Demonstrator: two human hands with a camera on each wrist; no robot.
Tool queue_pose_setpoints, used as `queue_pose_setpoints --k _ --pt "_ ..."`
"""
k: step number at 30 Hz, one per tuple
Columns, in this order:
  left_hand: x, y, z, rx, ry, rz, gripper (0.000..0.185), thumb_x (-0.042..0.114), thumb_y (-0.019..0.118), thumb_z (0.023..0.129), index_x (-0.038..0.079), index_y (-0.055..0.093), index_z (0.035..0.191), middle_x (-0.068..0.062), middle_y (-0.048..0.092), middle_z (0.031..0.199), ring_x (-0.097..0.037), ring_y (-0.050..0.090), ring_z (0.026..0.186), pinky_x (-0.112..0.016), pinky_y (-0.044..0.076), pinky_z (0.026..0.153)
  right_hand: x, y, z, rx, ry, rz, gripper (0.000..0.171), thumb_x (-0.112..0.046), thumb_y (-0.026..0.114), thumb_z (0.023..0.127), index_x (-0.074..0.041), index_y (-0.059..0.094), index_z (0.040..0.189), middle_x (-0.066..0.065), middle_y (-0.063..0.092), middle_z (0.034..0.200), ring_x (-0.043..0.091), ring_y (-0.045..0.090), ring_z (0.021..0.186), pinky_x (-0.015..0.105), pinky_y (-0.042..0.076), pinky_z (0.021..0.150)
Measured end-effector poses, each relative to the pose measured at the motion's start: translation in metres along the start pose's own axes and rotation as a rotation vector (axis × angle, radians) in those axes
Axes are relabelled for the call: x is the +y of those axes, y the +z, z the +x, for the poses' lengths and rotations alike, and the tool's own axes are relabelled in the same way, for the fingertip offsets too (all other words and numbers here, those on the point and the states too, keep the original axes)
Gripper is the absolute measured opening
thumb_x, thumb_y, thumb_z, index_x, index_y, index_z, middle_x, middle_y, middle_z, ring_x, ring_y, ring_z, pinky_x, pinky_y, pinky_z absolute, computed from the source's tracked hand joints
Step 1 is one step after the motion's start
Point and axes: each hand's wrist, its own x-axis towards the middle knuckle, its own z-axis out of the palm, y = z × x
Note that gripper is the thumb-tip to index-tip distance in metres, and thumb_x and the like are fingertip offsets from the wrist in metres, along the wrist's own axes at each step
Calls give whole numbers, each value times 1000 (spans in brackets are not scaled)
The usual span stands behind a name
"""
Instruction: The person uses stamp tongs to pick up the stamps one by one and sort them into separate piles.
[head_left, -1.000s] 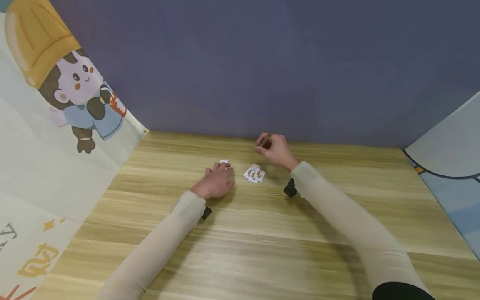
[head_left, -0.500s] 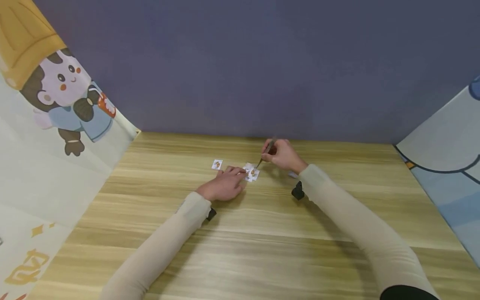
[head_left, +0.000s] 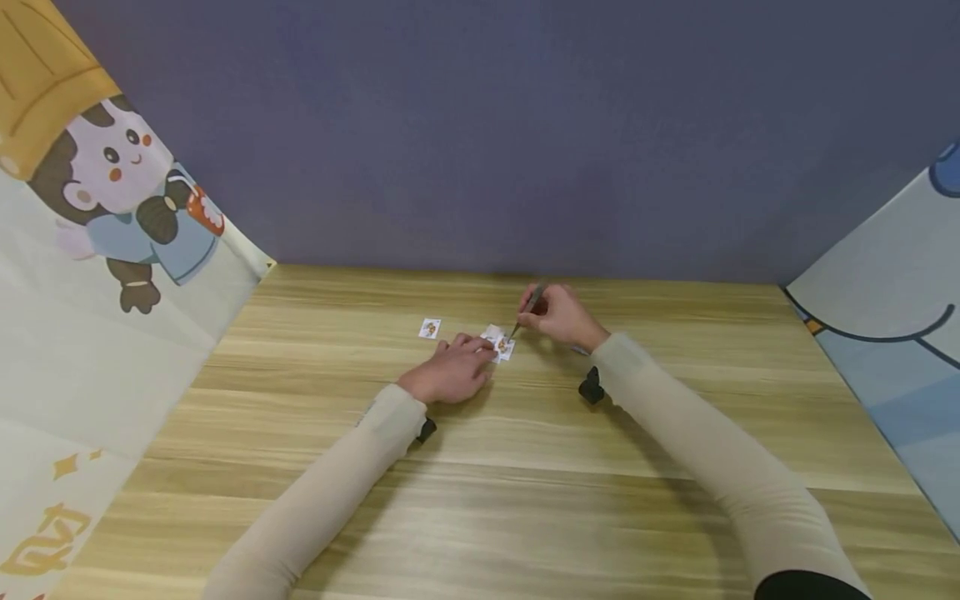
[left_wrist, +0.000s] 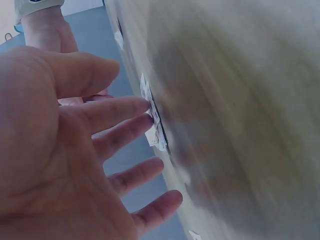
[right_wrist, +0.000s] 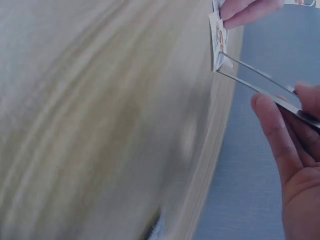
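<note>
Compared with a second ago, your left hand (head_left: 450, 377) has moved right, off the single card (head_left: 429, 328) it was covering, and now rests against the small pile of cards (head_left: 500, 344). Your right hand (head_left: 558, 315) has come down from near the back wall, and the tweezers (head_left: 527, 308) it carries, then raised clear of the cards, now point their tips into the pile. Half a second ago both hands were already close to these positions; since then they have only shifted slightly.

By count: one pair of tweezers, one card lying alone, and one pile of overlapping cards. How many cards the pile holds cannot be told from the head view; the right wrist view shows at least two edges.

The pile lies on the wooden table (head_left: 525, 500) between your two hands. Your left fingertips (left_wrist: 145, 106) lie straight and spread, pressing the pile's near edge flat against the table. Your right thumb and fingers are curled round the tweezers' shaft, pinching it. In the right wrist view the two tweezer tips (right_wrist: 225, 65) stand narrowly apart, touching the edge of a card in the pile, just beside your left fingertip (right_wrist: 245, 12). The lone card lies apart, to the left of the pile and beyond your left hand, untouched.
</note>
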Motion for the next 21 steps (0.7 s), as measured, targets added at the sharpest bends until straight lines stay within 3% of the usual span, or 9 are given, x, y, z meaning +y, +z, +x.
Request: queue_pose_setpoints --k 11,21 --pt "1 4 -1 -21 -26 5 47 30 43 100 12 41 144 0 34 149 -23 24 135 -52 24 103 -2 4 -5 7 -1 16 11 -3 71 82 -6 61 87 5 65 80 18 63 73 31 52 66" --pt "0 8 -9 -30 -12 16 49 31 43 100 11 40 144 -1 33 149 -25 24 135 -50 25 103 -11 10 -16 14 12 43 11 0 69 83 -5 60 86 8 65 79 20 64 71 31 53 65"
